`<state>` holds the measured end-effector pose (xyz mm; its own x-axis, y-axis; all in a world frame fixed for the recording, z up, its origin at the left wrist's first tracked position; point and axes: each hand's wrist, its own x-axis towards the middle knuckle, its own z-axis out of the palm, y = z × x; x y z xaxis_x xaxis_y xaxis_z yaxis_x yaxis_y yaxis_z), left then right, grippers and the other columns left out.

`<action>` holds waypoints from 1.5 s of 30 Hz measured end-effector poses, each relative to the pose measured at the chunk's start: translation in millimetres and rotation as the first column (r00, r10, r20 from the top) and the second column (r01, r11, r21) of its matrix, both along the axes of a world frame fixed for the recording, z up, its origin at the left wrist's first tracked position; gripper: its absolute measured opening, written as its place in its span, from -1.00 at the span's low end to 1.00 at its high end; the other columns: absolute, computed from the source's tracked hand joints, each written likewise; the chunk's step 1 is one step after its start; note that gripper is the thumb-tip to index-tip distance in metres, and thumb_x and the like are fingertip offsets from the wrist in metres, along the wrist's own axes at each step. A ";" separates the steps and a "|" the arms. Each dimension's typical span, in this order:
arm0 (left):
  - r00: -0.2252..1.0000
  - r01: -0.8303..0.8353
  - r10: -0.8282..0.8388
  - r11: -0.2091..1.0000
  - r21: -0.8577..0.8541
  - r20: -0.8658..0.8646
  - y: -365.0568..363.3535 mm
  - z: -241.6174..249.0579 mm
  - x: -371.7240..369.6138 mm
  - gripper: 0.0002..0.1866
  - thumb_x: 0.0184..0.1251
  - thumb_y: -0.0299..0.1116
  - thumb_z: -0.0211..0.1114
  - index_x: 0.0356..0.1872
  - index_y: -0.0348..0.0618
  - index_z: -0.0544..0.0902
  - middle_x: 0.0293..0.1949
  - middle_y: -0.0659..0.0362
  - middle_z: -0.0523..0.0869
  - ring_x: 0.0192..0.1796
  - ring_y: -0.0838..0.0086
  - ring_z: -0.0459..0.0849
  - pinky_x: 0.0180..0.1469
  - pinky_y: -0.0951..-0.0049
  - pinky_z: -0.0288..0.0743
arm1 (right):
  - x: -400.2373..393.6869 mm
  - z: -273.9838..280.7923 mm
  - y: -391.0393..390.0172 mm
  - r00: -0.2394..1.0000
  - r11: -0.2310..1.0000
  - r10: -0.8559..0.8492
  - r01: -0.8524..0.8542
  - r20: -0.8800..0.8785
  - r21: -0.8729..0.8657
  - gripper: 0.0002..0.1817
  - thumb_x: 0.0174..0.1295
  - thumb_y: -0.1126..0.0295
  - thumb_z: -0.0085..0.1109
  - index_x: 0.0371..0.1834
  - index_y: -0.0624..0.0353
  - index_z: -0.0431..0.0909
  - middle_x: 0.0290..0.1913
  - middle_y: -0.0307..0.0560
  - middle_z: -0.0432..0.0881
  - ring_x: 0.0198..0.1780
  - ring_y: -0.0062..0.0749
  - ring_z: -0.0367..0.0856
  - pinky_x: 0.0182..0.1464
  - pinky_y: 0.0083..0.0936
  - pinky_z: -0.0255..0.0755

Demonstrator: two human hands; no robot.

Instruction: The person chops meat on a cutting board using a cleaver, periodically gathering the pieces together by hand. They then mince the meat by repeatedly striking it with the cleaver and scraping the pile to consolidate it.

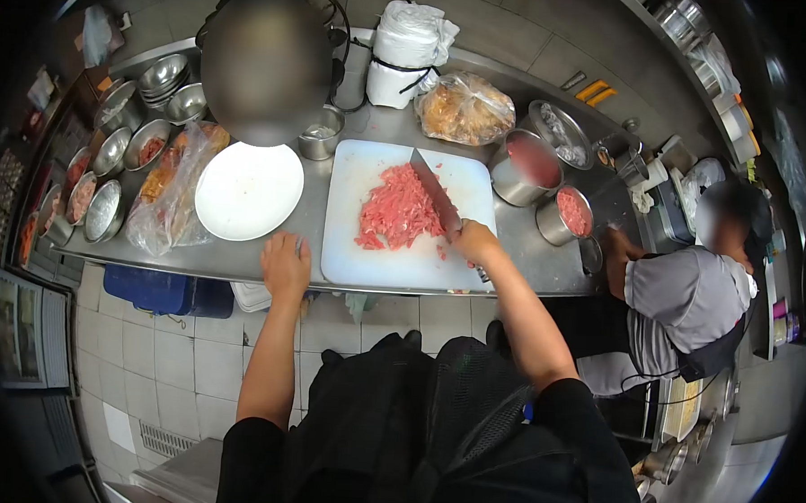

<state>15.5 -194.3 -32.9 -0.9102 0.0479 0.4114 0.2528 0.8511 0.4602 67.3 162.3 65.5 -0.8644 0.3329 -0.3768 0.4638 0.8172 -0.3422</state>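
A heap of chopped raw meat point(394, 208) lies on the white cutting board point(345, 249). My right hand point(475, 244) is wrapped round the handle of a broad knife point(435, 194), whose blade rests along the heap's right edge. My left hand point(286, 263) is at the counter's front edge, left of the board and just below the white plate point(249, 191). Its fingers are bent, and whether they hold anything is hard to make out. The plate has only small specks on it.
Metal pots point(525, 167) and a smaller container of meat point(565, 215) stand right of the board. Behind it lies a filled plastic bag point(466, 108). Several metal bowls point(110, 151) and another bag point(174, 188) are at the left. A person point(689, 291) stands at the right.
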 end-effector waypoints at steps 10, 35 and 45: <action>0.999 -0.030 0.030 0.999 -0.023 -0.013 1.6 -0.5 4.0 -0.84 0.23 -0.33 0.30 -0.22 -0.13 0.64 -0.04 0.11 0.64 0.06 0.15 0.56 0.10 0.13 0.38 | 1.3 29.4 8.0 0.998 0.994 0.065 -0.062 0.029 -0.088 -0.57 0.39 0.12 -0.07 -0.11 0.33 0.56 -0.44 0.18 0.70 -0.57 -0.12 0.68 -0.33 -0.24 0.58; 0.996 -0.037 0.037 0.999 -0.004 -0.079 0.4 0.3 1.6 -0.91 0.13 -0.41 0.30 -0.32 -0.08 0.61 -0.17 0.19 0.64 -0.04 0.21 0.56 -0.01 0.16 0.38 | -28.3 10.8 -22.9 0.978 0.972 0.193 -0.180 0.078 -0.152 -0.56 0.42 0.12 -0.04 -0.02 0.36 0.55 -0.28 0.36 0.69 -0.20 0.28 0.67 -0.11 -0.06 0.55; 0.998 -0.050 0.050 0.999 -0.003 -0.030 2.7 1.8 2.8 -0.87 0.12 -0.42 0.31 -0.29 -0.08 0.61 -0.15 0.18 0.64 -0.02 0.20 0.56 0.03 0.16 0.38 | -21.2 32.3 -19.6 0.869 0.993 0.097 -0.120 -0.485 -0.016 -0.51 0.43 0.09 -0.08 -0.05 0.40 0.56 -0.27 0.39 0.68 -0.17 0.30 0.67 -0.02 -0.02 0.53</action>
<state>18.3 -191.6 -31.0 -0.8986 0.0043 0.4388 0.2236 0.8649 0.4494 46.1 142.7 97.8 -0.9719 0.2196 0.0844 0.1412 0.8314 -0.5374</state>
